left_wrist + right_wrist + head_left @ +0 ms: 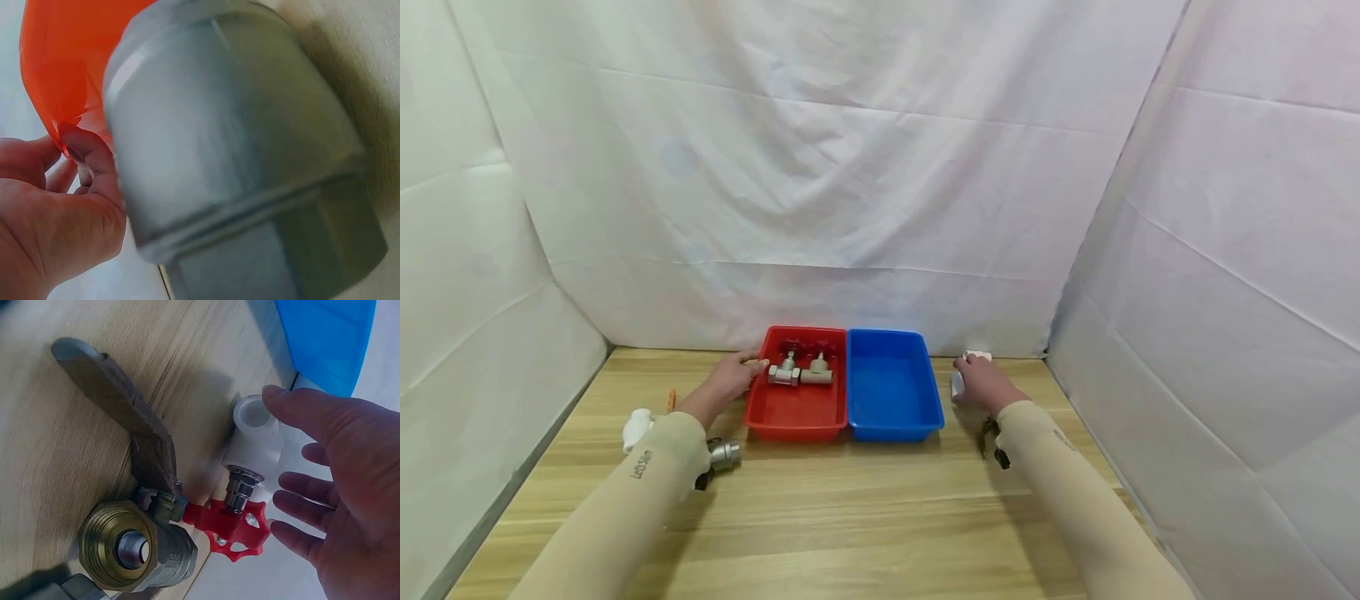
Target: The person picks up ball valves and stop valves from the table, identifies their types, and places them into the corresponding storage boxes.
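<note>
My left hand [730,379] pinches the left rim of the red tray [797,432] between thumb and fingers. Inside that tray lie a silvery valve [784,376] and a beige valve [817,376], both with dark red handwheels. On the right, my right hand [356,481] is beside a white valve [256,444] with a red handwheel [231,528]. Its thumb tip meets the edge of the white body, while the other fingers stay loosely bent along the side. A brass-mouthed ball valve [169,556] with a long lever lies near the right wrist.
The blue tray [891,432] adjoins the red one. Left of the trays are a silvery metal fitting [726,454], partly behind the left sleeve, a white plastic fitting [637,427] and an orange handle [672,400]. White cloth [850,183] encloses the wooden table [850,533] at back and sides.
</note>
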`<state>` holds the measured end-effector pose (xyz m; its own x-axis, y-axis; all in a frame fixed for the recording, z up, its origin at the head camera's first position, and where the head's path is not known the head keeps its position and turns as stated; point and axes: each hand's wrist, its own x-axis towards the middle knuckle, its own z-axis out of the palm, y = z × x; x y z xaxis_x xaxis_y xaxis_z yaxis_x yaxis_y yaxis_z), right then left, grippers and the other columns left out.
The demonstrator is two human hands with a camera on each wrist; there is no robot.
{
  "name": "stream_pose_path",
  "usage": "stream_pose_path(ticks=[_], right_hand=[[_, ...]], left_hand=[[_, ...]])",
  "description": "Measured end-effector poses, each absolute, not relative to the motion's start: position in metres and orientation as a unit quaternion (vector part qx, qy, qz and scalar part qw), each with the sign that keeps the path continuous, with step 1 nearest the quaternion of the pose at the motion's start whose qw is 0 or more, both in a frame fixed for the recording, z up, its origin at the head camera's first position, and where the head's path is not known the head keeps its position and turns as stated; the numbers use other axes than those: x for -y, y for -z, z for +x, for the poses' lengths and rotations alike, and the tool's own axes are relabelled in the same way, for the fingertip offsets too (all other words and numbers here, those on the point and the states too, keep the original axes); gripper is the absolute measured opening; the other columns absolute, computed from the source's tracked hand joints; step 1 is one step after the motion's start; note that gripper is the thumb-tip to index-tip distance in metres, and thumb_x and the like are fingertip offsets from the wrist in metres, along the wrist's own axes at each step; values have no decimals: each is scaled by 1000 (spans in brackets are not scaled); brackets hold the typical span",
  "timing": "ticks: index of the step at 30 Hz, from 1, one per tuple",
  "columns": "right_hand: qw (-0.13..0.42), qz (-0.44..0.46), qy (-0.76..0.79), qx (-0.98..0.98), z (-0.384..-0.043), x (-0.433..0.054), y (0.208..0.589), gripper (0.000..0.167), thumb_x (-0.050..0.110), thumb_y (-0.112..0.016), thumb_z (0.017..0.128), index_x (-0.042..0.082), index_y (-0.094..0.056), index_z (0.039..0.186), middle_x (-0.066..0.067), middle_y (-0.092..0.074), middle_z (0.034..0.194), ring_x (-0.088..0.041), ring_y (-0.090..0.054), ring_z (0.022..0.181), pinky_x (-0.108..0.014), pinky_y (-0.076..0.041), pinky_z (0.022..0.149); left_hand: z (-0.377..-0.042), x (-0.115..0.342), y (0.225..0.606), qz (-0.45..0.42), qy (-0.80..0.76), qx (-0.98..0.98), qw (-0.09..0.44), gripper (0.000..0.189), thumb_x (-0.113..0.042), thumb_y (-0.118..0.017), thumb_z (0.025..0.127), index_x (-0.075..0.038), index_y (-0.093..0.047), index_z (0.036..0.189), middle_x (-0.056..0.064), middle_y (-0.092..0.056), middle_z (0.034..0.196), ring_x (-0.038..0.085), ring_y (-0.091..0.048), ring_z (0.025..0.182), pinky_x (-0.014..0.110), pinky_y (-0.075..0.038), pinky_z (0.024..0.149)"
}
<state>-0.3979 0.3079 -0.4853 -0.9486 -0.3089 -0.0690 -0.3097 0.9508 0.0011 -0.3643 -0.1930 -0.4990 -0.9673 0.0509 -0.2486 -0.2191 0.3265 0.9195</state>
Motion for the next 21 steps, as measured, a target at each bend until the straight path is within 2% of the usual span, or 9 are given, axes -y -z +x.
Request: stream_pose_path(ticks=[9, 15, 21], right_hand=[[67, -154, -9, -986, -405, -309, 488, 65, 27, -89, 95, 1, -60, 148, -23, -67, 132, -40, -66, 118, -59, -56, 104], [70, -155, -15, -985, -410, -311, 490, 54, 26, -91, 93, 2, -65, 134, -19, -71, 120, -36, -69, 107, -56, -60, 97], [100, -130, -9, -986, -409, -310, 489, 49, 24, -89, 97, 3, -64, 134, -18, -73, 119, -33, -71, 104, -55, -60, 95]], left_hand=[[-363, 193, 502, -38, -586, -802, 108, 59, -24, -51, 120, -2, -35, 172, 31, -52, 160, 46, -63, 135, 51, -62, 102], [-362, 192, 502, -38, -590, -799, 110, 59, -25, -51, 120, -2, -35, 172, 30, -52, 159, 46, -64, 135, 52, -63, 100], [-363, 189, 503, -36, -599, -792, 115, 60, -26, -51, 120, -3, -34, 173, 31, -52, 160, 48, -64, 135, 54, -62, 100]])
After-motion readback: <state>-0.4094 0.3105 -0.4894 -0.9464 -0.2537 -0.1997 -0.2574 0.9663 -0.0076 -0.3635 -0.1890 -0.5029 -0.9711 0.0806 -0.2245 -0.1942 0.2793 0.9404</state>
